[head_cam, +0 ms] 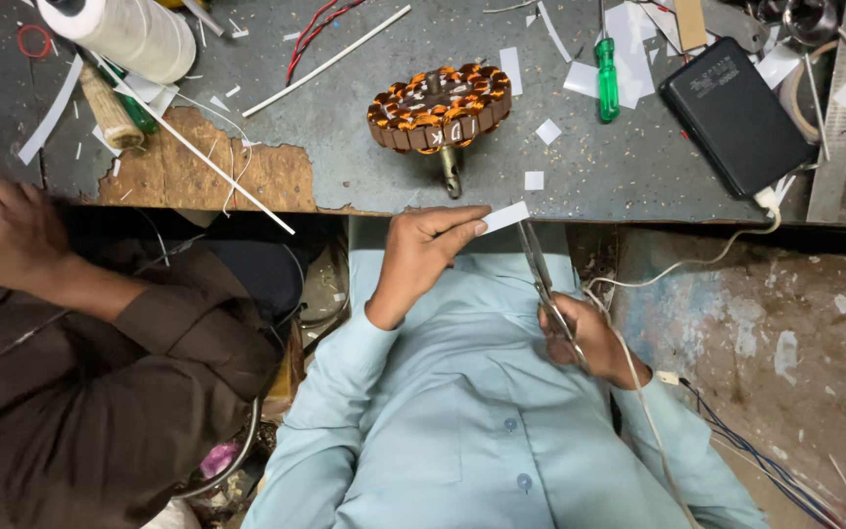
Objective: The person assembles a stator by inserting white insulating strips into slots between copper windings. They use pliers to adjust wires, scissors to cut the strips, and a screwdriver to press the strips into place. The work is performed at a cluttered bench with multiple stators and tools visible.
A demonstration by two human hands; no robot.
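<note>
Head view, looking down over a pale blue shirt to a grey workbench (345,108). Left hand (421,257) pinches a small white paper strip (505,216) between thumb and fingers, at frame centre just below the bench edge. Right hand (589,338), at about 4 o'clock from the strip, is clenched through the handles of a pair of scissors (540,274); the blades point up toward 11 o'clock, tips just beside the strip's right end. Whether the blades are parted cannot be told.

Risks, as judged: the left fingertips lie close to the blade line, so a hurried closing could nick them. The strip is held at one end only; it may bend away and cut crooked. A white cable (678,264) runs close past the right wrist and could snag.

Wound copper stator (440,106) stands on the bench at 12 o'clock from the strip, with dark letters on its side band. Green-handled screwdriver (606,78) lies at 1 o'clock. Black rectangular box (734,113), with faint pale print on its lid, sits at 2 o'clock. White thread spool (129,34) at 10 o'clock. Cut white paper scraps (547,131) litter the bench.

A co-worker's hand (2,235) in a brown sleeve rests at 9 o'clock, well apart.
</note>
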